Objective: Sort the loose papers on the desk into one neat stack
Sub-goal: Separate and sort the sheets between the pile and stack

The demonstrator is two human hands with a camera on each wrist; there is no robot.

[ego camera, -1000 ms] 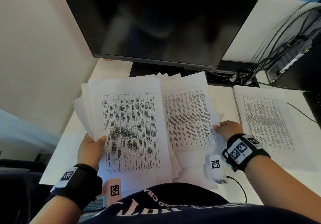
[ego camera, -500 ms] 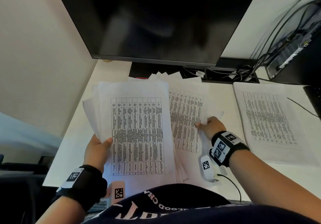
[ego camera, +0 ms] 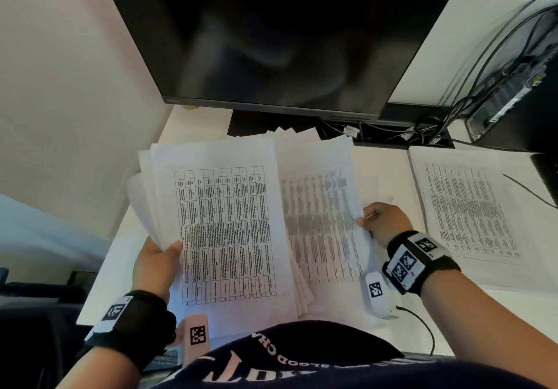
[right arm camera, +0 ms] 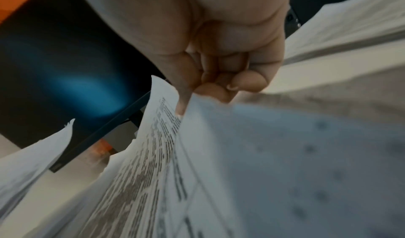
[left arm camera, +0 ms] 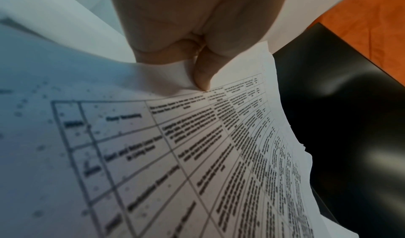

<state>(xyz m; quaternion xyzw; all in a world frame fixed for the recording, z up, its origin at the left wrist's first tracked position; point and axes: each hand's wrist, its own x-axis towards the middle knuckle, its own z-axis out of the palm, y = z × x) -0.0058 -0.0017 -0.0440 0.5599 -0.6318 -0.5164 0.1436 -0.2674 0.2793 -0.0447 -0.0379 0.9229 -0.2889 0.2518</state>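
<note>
Lower left of the head view: left hand (ego camera: 155, 263) gripping a fanned bundle of printed sheets (ego camera: 223, 231), thumb (left arm camera: 202, 75) clamped on the top page with the table printout. Just right of centre, right hand (ego camera: 385, 222) pinching the edge of a blurry loose sheet (ego camera: 320, 219), lifted a bit off the white desk (ego camera: 383, 171) and tucked against the bundle. Far right, another printed page (ego camera: 471, 210) lying flat on its own, well apart. Up top, big dark monitor (ego camera: 280, 35), cables (ego camera: 422, 129) tangled behind.
</note>
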